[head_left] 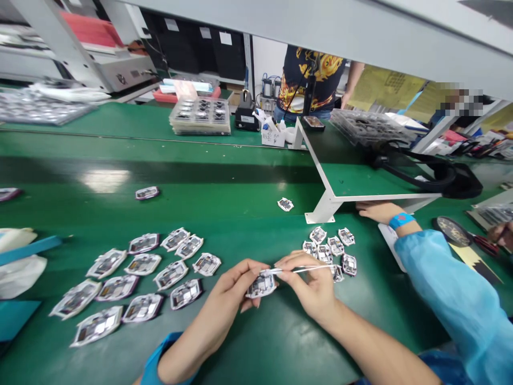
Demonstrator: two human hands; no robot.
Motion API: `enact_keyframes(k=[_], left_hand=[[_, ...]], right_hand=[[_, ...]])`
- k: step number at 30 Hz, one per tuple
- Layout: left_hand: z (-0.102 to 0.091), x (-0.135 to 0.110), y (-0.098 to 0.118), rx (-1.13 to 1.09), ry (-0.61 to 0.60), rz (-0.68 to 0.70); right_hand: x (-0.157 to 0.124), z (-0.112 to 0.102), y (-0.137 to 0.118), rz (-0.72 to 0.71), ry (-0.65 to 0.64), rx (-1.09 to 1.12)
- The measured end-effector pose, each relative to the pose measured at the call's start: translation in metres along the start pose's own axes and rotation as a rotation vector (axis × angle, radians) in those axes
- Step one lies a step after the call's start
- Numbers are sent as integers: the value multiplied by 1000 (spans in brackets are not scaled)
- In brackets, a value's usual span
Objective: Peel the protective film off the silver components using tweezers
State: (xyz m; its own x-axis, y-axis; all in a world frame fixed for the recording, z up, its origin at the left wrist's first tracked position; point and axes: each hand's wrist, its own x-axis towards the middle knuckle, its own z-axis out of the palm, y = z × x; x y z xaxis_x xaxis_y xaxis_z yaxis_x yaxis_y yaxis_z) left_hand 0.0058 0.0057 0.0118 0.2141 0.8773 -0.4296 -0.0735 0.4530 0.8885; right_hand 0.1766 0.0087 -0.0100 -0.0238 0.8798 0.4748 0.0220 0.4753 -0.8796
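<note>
My left hand [236, 283] is closed on a small octagonal circuit board [261, 285], held just above the green mat [240, 214]. My right hand [310, 283] pinches a pair of metal tweezers [304, 269], whose tips touch the top edge of that board. To the left, several similar boards [136, 275] lie spread on the mat. A smaller cluster of boards [331, 248] sits just beyond my right hand. Two single boards [147, 193] [285, 204] lie farther back.
A co-worker's blue-sleeved arm [444, 289] with a blue wristband reaches in from the right, under a white raised stand [332, 200]. Stacked trays [200, 115] stand at the back. Another person in a patterned shirt [312, 77] stands behind. White bags [16, 262] lie far left.
</note>
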Motion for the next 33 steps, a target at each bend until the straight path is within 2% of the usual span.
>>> enact_keyframes(k=[4,8,14,27,33], left_hand=[[0,0,-1,5,-9,3],[0,2,-2,1,-2,-12],[-1,2,-2,18,21,-44],[-2,2,-4,72,26,-47],[0,2,0,65,22,-57]], right_hand=[[-1,1,4,256,37,87],[0,2,6,377,48,130],[0,1,0,217,-41,54],[0,0,2,232,-36,54],[2,-2,1,150,-67,-20]])
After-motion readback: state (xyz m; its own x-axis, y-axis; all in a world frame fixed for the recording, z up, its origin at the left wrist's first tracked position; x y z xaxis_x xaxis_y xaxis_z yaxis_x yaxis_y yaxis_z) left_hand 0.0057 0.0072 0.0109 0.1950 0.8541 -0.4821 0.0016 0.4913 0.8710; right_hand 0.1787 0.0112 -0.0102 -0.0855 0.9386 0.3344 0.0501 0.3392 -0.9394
